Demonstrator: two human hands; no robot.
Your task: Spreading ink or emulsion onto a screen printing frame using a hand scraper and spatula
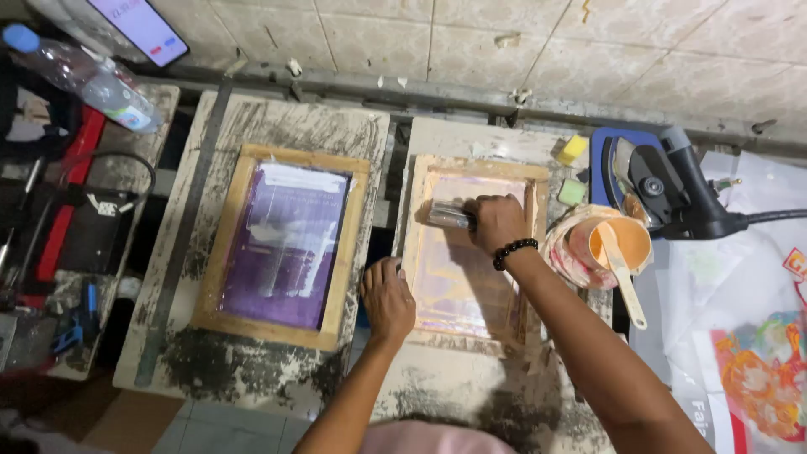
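Right hand (496, 223) clenched on squeegee (450, 217), left hand (387, 298) flat, fingers together, pinning frame (538, 181) edge; frame may slip under it, smearing ink, if pressure eases.

Purple screen frame (286, 244) left; paint tub (618, 244), heat gun (672, 189) right.

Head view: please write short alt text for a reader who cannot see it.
The right hand drags a squeegee across a wooden-framed printing screen while the left hand steadies the frame's edge. A second, purple screen lies to the left; a cup of orange ink stands to the right.
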